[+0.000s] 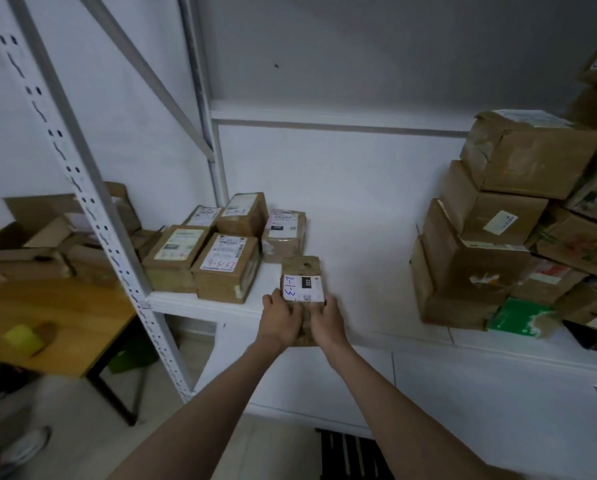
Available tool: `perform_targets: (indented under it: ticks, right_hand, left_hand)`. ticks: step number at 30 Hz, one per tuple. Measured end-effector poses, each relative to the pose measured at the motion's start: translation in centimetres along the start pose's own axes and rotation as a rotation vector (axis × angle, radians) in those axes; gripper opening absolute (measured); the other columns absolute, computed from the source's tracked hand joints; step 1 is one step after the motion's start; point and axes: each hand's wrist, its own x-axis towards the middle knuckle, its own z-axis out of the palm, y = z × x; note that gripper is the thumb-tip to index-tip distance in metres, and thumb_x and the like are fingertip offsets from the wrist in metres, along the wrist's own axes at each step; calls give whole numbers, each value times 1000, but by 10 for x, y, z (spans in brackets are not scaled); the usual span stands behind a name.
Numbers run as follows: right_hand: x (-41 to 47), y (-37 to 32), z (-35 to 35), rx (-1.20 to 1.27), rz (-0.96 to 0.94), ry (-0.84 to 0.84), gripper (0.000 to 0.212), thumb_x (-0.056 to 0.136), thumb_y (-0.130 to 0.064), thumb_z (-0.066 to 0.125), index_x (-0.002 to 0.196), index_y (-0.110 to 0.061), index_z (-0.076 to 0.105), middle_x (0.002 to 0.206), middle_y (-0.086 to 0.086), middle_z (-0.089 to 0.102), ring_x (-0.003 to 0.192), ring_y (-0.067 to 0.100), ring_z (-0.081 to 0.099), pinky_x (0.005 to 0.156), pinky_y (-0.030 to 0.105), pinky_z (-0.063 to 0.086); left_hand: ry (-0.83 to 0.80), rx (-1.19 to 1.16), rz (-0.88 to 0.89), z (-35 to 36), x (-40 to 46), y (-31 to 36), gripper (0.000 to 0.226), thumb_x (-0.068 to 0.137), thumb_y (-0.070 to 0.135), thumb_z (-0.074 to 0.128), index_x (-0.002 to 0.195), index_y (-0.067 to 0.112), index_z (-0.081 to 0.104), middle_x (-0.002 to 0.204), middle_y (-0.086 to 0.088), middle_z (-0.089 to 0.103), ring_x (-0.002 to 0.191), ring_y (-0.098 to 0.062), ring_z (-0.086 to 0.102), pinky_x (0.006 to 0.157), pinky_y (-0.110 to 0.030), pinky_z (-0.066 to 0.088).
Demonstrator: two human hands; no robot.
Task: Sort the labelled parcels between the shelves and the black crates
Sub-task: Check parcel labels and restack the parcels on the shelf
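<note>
A small brown cardboard parcel point(302, 271) with a white label marked "2-1-3" lies at the front of the white shelf point(359, 258). My left hand point(279, 318) grips its near left corner and my right hand point(326, 320) grips its near right corner, both arms stretched forward. Just behind and left of it stands a cluster of several labelled parcels point(226, 265), one marked "4-3-27". A corner of a black crate point(354, 455) shows on the floor below, between my forearms.
A tall stack of larger cardboard boxes point(491, 237) fills the shelf's right side, with a green package point(517, 317) at its foot. A white perforated upright point(93, 216) stands left. Beyond it a wooden table point(48, 327) carries more boxes and a yellow object point(23, 337).
</note>
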Motion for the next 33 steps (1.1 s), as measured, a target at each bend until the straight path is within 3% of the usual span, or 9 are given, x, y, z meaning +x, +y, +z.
perform_targets:
  ticks: [3,7,11,15,19,23,26,30,33]
  right_hand:
    - [-1,-8,29,18,3,-36,37,101,-10,42,137,-10,50,134,7,60,121,25,58,102,35,47]
    - [7,-13,57,39,22,-38,38,102,-11,42,139,-13,48,137,7,59,123,25,57,105,39,47]
    - [19,-11,75,95,50,-14,40,100,-6,45,138,-14,48,136,6,60,122,23,59,107,39,48]
    - [31,-6,86,165,51,19,42,97,-1,49,138,-11,50,133,6,63,121,22,61,106,41,50]
    - [40,0,93,115,62,0,40,99,-9,46,138,-17,50,136,7,62,124,27,60,107,47,48]
    - [28,-29,73,-22,83,-51,39,106,-19,38,142,-14,50,140,12,58,124,28,57,105,39,46]
    - [24,-46,48,-210,33,-9,47,109,-26,36,152,-7,37,155,15,42,141,30,42,114,37,35]
    - [11,-73,1,-490,-113,63,52,107,-33,40,155,-13,32,159,10,36,144,29,35,117,40,31]
    - [-3,-98,-42,-693,-201,166,53,106,-32,42,154,-14,32,156,10,38,142,29,35,114,41,32]
  left_hand:
    - [14,35,1,-23,10,-16,46,101,22,50,142,6,35,139,-15,40,118,-33,53,88,-33,40]
    - [-14,128,31,-41,29,-25,53,103,21,48,150,8,27,151,-15,33,128,-34,48,100,-41,42]
    - [-58,231,55,-45,51,-27,52,103,15,44,149,2,24,151,-20,28,131,-34,44,106,-40,39]
    - [-74,330,72,-39,65,-27,66,101,13,49,154,-1,13,151,-20,22,138,-35,34,113,-39,33]
    - [-47,452,151,-36,71,-29,58,101,20,53,148,3,25,153,-19,23,138,-33,34,113,-42,37]
    - [-121,532,246,-44,78,-24,61,94,20,60,147,8,32,158,-14,21,147,-30,22,119,-45,30]
    - [-165,673,368,-56,77,-6,63,100,30,52,155,10,28,164,-10,18,154,-27,11,126,-43,13]
    - [-90,707,510,-75,77,35,52,105,35,42,151,13,33,160,-9,30,150,-28,24,123,-45,21]
    - [-58,719,587,-83,74,72,57,105,43,37,152,10,33,160,-14,29,150,-33,24,123,-50,22]
